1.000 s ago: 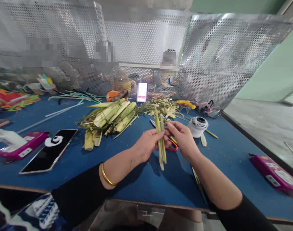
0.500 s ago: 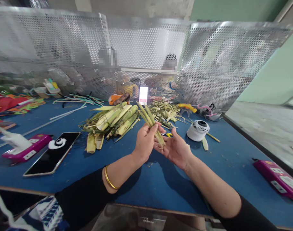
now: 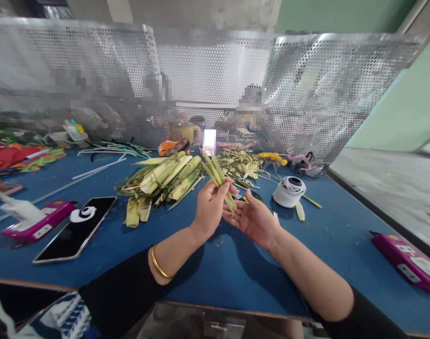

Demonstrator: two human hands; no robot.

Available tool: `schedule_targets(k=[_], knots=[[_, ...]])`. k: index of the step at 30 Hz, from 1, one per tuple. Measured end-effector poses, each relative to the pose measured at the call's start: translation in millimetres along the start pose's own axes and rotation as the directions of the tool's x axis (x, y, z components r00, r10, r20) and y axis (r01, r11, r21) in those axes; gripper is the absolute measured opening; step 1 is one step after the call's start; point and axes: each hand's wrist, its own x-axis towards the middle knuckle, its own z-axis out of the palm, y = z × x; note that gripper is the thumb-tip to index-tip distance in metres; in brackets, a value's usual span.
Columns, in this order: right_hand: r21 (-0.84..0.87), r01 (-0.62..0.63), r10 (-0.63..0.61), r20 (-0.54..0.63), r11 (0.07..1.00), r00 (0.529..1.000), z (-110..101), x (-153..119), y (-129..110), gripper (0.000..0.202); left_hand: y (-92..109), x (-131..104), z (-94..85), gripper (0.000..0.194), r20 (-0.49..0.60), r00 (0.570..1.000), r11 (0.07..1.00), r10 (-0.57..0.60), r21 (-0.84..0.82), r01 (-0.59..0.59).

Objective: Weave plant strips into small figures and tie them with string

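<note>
- Leaf strips [image 3: 218, 175] are gripped in the closed left hand [image 3: 208, 207].
- Right hand [image 3: 252, 217] is held open, palm up, beneath.
- Strips could be dropped if the grip is loosened.

Leaf strips [image 3: 218, 176] in the left hand [image 3: 210, 207]: fibrous plant matter, pale green, matt, ribbed lengthwise. Leaf pile [image 3: 165, 176] at 10 o'clock from the hands: same material, some faces waxy. Table [image 3: 232, 268]: blue, matt, lightly scuffed, looks like a laminate or mat. Screen [image 3: 306, 89] at 12 o'clock: perforated sheet metal, dull silver sheen. Phone [image 3: 77, 228] at 9 o'clock: glossy black glass. Power strip [image 3: 407, 261] at 3 o'clock: glossy magenta plastic. Spool [image 3: 289, 190] at 2 o'clock: white thread, matt. Bangle [image 3: 157, 265]: polished gold-coloured metal. Sleeves: black matt cloth.
</note>
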Motion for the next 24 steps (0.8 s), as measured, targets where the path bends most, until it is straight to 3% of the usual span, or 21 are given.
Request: schedule_targets(k=[3, 8, 13, 20, 24], knots=[[-0.052, 0.022, -0.023, -0.018, 0.998, 1.000, 1, -1, 2, 0.037, 1, 1, -0.3, 0.016, -0.009, 1.000, 1.000, -0.011, -0.026, 0.011], [-0.203, 0.057, -0.063, -0.026, 0.978, 0.998, 0, -3, 4, 0.006, 7, 11, -3.4, 0.012, -0.103, 0.991, 0.974, -0.080, -0.218, 0.056], [-0.367, 0.142, -0.164, -0.029, 0.919, 0.986, 0, -2, 6, 0.014, 10, 18, -7.3, 0.008, -0.139, 0.982, 0.941, -0.130, -0.331, 0.078], [-0.417, 0.199, -0.211, 0.016, 0.887, 0.977, -6, 3, 8, 0.022, 10, 16, -7.3, 0.007, -0.108, 0.978, 0.925, -0.179, -0.358, 0.130], [-0.418, 0.183, -0.210, -0.019, 0.890, 0.978, -6, 3, 8, 0.021, 9, 16, -6.3, 0.006, -0.088, 0.977, 0.919, -0.192, -0.366, 0.148]])
